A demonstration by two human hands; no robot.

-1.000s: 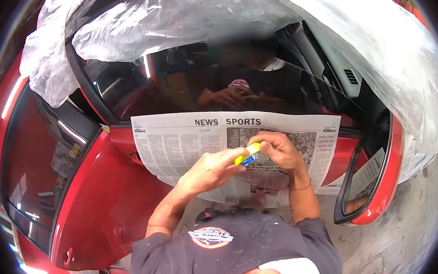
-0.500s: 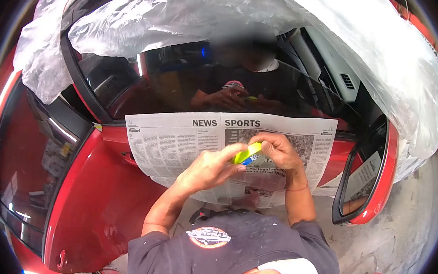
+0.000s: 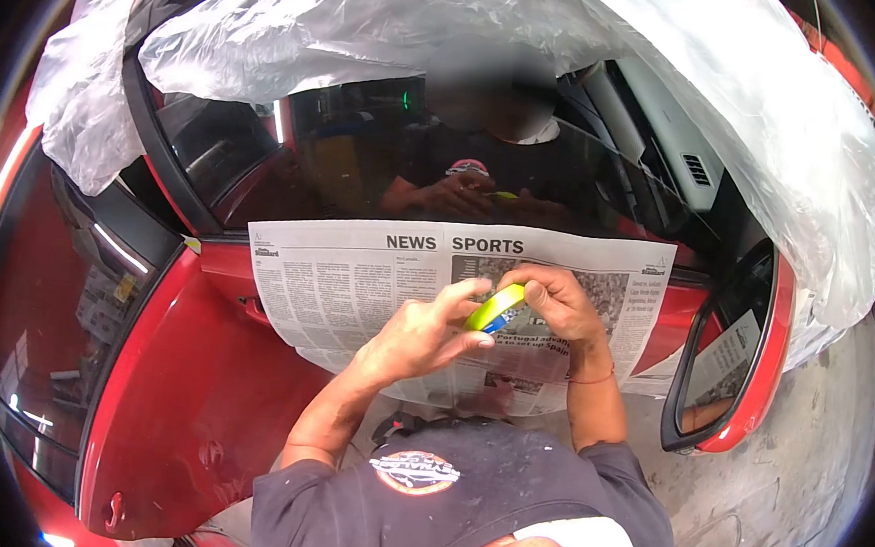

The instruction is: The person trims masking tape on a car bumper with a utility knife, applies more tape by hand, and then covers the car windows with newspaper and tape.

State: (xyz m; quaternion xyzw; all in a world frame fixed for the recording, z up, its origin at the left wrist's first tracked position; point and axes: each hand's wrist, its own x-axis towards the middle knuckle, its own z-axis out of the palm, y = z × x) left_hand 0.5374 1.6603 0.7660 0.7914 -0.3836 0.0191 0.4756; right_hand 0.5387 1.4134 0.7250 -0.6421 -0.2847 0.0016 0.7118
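Here, item one: a small yellow-green roll of masking tape with a blue inner face (image 3: 495, 308), held in front of the newspaper sheet between both hands. The left hand (image 3: 419, 335) grips its lower edge with thumb and fingers closed on it; the right hand (image 3: 553, 303) pinches the upper rim, fingertips curled in as if at the tape's free end. Judged light, fairly stiff as a ring, its outer face tacky only where peeled; best held by the rim or through the core, since the end strip would fold and stick to itself.

Item two: a printed newspaper sheet headed NEWS and SPORTS (image 3: 356, 289), thin, easily torn, spread across the sill of a glossy red car door (image 3: 189, 399).

Item three: crinkled clear plastic sheeting (image 3: 670, 77), draped over the roof and windscreen, soft and slippery.

Surroundings: dark reflective door window (image 3: 364, 169), red-backed side mirror (image 3: 733, 362), grey concrete floor (image 3: 806, 467).
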